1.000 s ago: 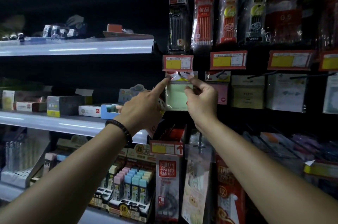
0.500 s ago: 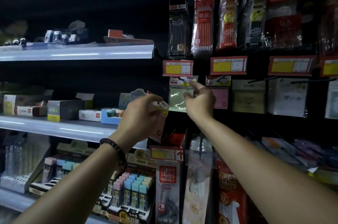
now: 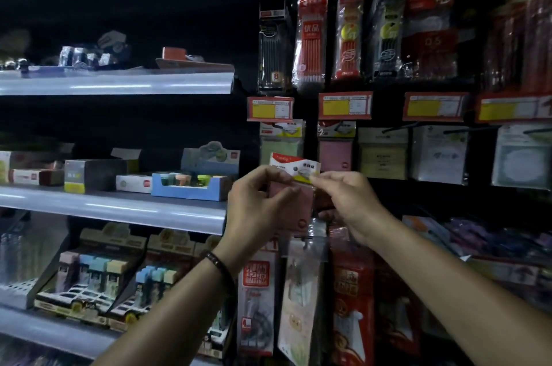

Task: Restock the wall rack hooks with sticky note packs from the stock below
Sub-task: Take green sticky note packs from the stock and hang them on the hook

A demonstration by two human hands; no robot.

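Pink sticky note pack (image 3: 294, 204) in clear film, gripped by both hands below the rack row.

Fingers of the left hand (image 3: 257, 207) curl round its left edge, while the right hand (image 3: 351, 204) pinches its white, red and yellow header card (image 3: 295, 168). A hung green sticky note pack (image 3: 280, 146) sits just above the fingertips, and a hung pink pack (image 3: 336, 153) is up and to their right. The likely risk is that, in dim light and with the hook hidden behind the red-and-yellow price tag (image 3: 345, 105), the card misses the wire, creases, or knocks the hung packs off.
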